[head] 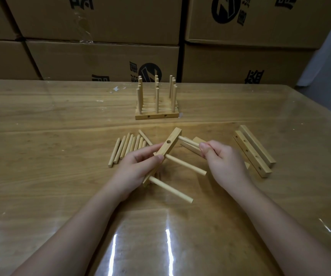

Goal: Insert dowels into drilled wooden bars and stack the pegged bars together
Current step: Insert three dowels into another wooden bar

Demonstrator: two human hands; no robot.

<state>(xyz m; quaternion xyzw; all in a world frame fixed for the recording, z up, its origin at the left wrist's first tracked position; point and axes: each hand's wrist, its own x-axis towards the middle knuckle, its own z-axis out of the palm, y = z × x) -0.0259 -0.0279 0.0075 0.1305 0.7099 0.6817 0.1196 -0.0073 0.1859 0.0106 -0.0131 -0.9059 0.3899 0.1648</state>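
My left hand (pixel 134 168) grips a drilled wooden bar (pixel 167 145), held tilted above the table. Two dowels (pixel 186 164) stick out of its lower holes toward the right. My right hand (pixel 220 158) pinches a third dowel (pixel 188 142) whose tip sits at the bar's top hole. A pile of loose dowels (pixel 127 146) lies just behind my left hand. Farther back stands a stack of pegged bars (pixel 156 113) with upright dowels. Two plain drilled bars (pixel 254 150) lie to the right of my right hand.
Another wooden piece (pixel 198 140) lies partly hidden behind my right hand. The table (pixel 41 156) is wood under a glossy clear cover. Cardboard boxes (pixel 100 56) form a wall along the far edge.
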